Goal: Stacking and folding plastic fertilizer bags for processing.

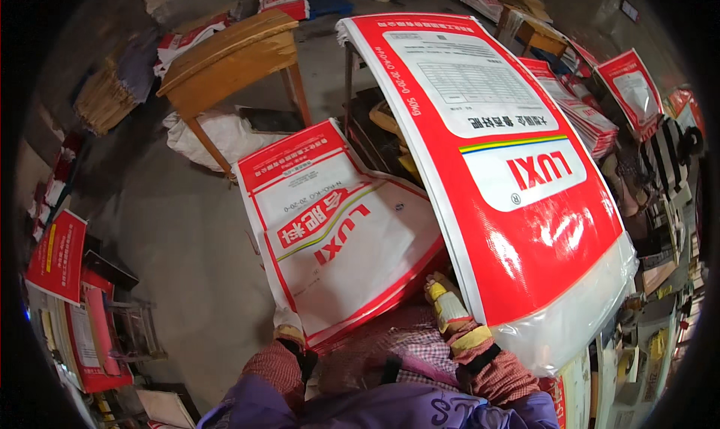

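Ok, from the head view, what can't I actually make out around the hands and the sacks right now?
- Left hand: mostly hidden beneath the white sack; grip unclear.
- Right hand: gloved fingers tucked under the big red sack; contact point hidden.
- The table under the red sack: almost wholly covered.
- Lower forearms: cut off by the bottom edge.
- Shelf items at right: too small and bent by the fisheye.

The gloved left hand (289,325) grips the white sack (341,241); the gloved right hand (448,303) reaches under the red sack (517,196).
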Demonstrator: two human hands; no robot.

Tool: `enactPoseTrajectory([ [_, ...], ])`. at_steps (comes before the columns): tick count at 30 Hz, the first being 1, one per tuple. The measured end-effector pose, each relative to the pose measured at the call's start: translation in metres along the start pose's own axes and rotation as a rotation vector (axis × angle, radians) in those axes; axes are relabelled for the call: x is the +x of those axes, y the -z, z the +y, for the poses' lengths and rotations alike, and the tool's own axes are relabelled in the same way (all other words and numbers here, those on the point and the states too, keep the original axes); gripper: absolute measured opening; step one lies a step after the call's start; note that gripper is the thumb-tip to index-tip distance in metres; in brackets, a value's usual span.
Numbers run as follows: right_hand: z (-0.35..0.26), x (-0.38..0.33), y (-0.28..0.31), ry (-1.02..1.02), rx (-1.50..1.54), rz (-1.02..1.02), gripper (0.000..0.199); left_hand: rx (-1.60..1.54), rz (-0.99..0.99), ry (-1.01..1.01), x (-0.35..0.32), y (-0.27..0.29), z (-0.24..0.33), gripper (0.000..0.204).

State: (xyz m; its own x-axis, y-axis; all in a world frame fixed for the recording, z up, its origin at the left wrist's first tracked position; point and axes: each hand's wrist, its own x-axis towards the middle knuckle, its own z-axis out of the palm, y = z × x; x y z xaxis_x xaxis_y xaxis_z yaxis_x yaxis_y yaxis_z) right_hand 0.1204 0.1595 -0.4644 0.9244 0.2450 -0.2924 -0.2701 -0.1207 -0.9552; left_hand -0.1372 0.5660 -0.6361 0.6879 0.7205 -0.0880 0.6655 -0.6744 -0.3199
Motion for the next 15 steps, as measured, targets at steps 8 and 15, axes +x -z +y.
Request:
enactPoseTrajectory([
  [8,-0.198,-0.153,-0.009,-0.138,0.092,-0.424,0.03,0.165,-0.514,-0.428,0.023,0.209,0.023,0.03],
  [15,-0.346,-0.249,0.014,0.302,0.442,-0.136,0.025,-0.955,0.182,-0.567,0.019,0.36,0.122,0.039],
])
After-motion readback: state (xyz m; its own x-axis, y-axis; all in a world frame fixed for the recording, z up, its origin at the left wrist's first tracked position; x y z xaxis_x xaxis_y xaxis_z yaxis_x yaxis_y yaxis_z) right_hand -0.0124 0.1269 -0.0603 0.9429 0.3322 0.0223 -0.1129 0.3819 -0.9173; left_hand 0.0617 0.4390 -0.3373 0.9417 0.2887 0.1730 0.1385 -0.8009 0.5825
